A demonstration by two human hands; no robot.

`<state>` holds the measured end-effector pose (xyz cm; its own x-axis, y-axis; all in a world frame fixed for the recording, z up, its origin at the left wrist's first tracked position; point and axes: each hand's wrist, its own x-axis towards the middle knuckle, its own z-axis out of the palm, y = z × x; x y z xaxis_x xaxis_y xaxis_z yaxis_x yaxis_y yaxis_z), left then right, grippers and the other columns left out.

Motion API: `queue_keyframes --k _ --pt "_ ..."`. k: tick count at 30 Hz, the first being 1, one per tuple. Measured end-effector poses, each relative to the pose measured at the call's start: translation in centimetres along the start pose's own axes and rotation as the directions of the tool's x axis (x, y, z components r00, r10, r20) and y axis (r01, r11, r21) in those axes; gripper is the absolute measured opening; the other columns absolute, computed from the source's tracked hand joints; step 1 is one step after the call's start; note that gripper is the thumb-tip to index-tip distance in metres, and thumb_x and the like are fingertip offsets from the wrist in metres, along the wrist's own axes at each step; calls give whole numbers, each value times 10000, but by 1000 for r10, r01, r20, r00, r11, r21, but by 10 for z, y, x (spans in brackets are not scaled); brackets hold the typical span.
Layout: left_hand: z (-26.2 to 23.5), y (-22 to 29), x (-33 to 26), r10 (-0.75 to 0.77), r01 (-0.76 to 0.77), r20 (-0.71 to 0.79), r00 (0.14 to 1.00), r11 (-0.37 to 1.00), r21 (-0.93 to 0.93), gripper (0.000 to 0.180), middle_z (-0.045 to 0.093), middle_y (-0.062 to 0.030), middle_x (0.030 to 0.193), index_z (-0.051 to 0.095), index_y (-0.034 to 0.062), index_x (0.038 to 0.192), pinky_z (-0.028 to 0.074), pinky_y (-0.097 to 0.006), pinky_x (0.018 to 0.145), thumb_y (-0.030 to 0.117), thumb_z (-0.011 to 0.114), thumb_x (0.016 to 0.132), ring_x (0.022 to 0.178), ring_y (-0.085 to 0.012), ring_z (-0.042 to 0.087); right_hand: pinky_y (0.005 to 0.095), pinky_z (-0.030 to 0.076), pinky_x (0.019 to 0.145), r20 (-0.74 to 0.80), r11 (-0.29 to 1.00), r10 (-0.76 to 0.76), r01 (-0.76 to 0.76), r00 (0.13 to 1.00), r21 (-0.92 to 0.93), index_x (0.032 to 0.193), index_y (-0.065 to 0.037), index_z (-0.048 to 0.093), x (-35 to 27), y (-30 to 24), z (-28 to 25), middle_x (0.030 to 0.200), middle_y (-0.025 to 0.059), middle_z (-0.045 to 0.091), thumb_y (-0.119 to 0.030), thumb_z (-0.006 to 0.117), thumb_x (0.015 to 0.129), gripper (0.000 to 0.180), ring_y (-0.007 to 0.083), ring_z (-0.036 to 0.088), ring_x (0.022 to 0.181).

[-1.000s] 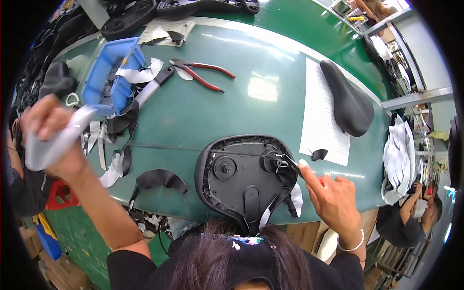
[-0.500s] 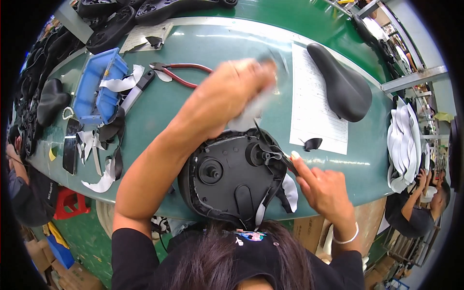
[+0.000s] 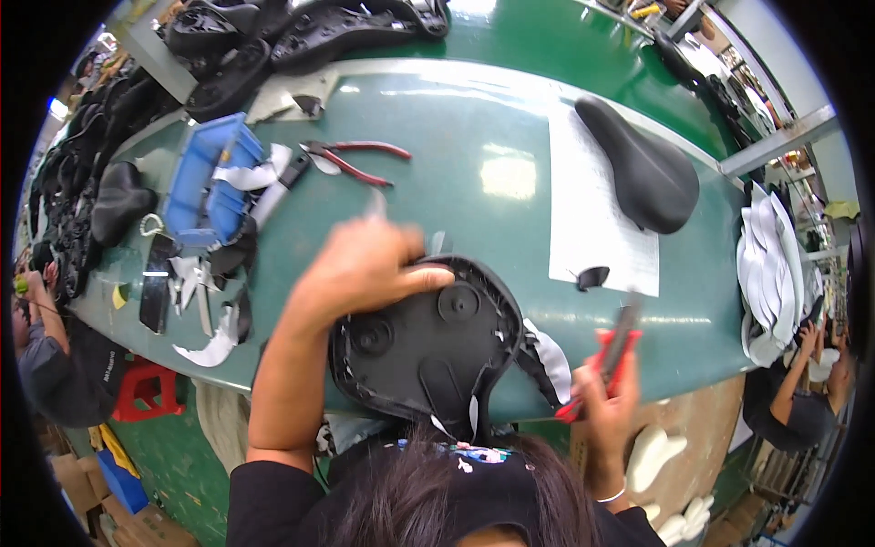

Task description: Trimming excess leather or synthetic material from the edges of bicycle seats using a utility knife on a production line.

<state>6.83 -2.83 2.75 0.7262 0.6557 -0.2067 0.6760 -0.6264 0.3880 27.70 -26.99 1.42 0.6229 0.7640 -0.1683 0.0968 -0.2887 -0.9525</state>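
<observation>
An upturned black bicycle saddle [image 3: 424, 351] lies at the table's near edge, its hollow underside with two round bosses showing. My left hand [image 3: 365, 264] is closed over its far-left rim, the thumb lying across the edge and the other fingers blurred. A pale scrap [image 3: 375, 202] shows just beyond those fingers. To the right of the saddle, my right hand [image 3: 606, 406] is closed on a red-and-black hand tool [image 3: 612, 356] whose narrow head is smeared by motion. A black-and-white trimmed strip [image 3: 545, 360] hangs at the saddle's right side.
Red-handled pliers [image 3: 365, 150], a blue bin [image 3: 196, 196], a utility knife [image 3: 281, 191] and offcuts [image 3: 214, 346] lie left. A finished saddle [image 3: 643, 169] rests on a paper sheet [image 3: 574, 228] at right, near a black scrap [image 3: 592, 277] and stacked white pieces [image 3: 764, 273].
My left hand has come back leftward and nearer, onto the saddle's rim. My right hand has drawn the tool off the saddle, rightward and nearer me. The saddle has shifted slightly left.
</observation>
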Motion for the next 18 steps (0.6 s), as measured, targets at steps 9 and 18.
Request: queue_keyframes --k 9,18 --pt "-9 -45 72 -546 -175 -512 663 552 -815 360 584 -74 838 568 2 915 457 -369 733 334 442 970 776 -228 569 277 444 735 -481 933 -318 359 817 -8 1252 -71 518 162 14 -85 1024 -15 540 -126 661 846 434 77 482 853" --pt "58 40 -23 455 -112 175 873 538 -836 393 628 -185 973 651 -18 824 477 -350 804 351 554 919 846 -275 625 239 468 542 -17 971 -156 156 988 181 1218 -79 553 170 -12 -18 1050 39 567 -131 669 836 403 76 558 744"
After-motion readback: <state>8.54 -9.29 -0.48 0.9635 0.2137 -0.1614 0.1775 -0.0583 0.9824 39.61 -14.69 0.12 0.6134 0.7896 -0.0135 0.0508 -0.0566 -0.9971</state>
